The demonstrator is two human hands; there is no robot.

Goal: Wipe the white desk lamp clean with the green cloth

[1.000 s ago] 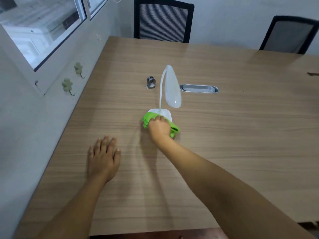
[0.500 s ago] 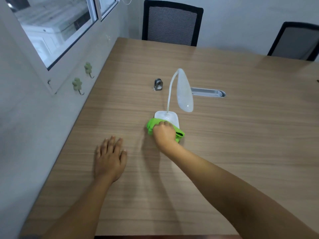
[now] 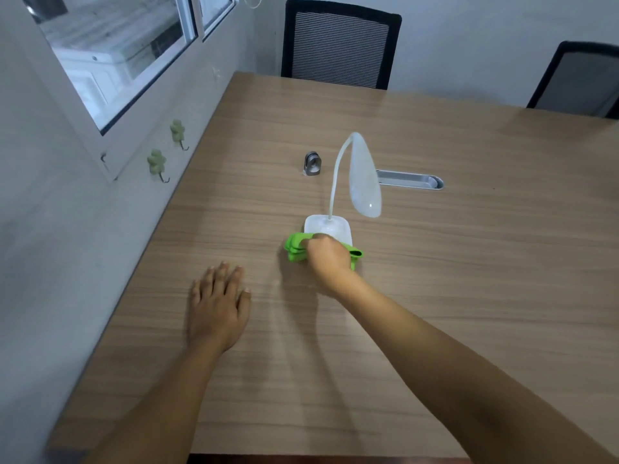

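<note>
The white desk lamp (image 3: 363,182) stands mid-table on a square white base, its thin neck curving up and its oval head drooping to the right. My right hand (image 3: 326,256) is closed around the bunched green cloth (image 3: 294,251) and presses it against the near edge of the lamp's base; green folds stick out on both sides of the fist. My left hand (image 3: 217,306) lies flat on the wooden table (image 3: 469,279), palm down, fingers slightly apart, well to the left of the lamp and holding nothing.
A small metal clip-like object (image 3: 313,163) stands behind the lamp on the left. A grey cable slot (image 3: 410,179) is set into the tabletop behind the lamp. Two black chairs (image 3: 340,45) stand at the far edge. The wall with hooks (image 3: 156,162) borders the table's left side.
My right hand with the cloth has drawn back a little toward me along the lamp's base, uncovering more of the white base. My left hand stays flat on the table.
</note>
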